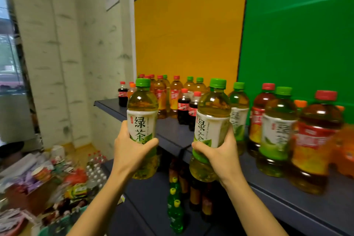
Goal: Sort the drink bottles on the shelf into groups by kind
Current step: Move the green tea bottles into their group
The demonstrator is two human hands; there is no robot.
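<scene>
Bottles are what this job turns on, and two of them are off the shelf (172, 134) at this moment. The left hand (132, 151) is wrapped round the lower label of one green tea bottle (142, 115), and the right hand (220, 156) is wrapped the same way round a second green tea bottle (212, 119). Both bottles are upright in the air in front of the shelf edge, resting on nothing.

From where I stand the shelf looks far from sorted. Cola bottles (183, 109) stand in the middle. Red-capped tea bottles (316, 140) and green-capped ones (275, 134) are packed shoulder to shoulder on the right, and another mixed cluster stands against the yellow wall.

The main worry is that both hands are full, so neither is free to clear a gap or steady a neighbour. Setting either bottle down into that tight row on the right could nudge one over, and the rest might go like skittles. Those nearest the front could roll off onto the lower shelf (145, 197), where more bottles stand.

The grips also sit low on full bottles, so a quick swing could let one tip or slide through the fingers.

A quieter risk is a wrong grouping — caps and amber liquid look much alike across kinds, so I would trust the labels rather than the colours.
</scene>
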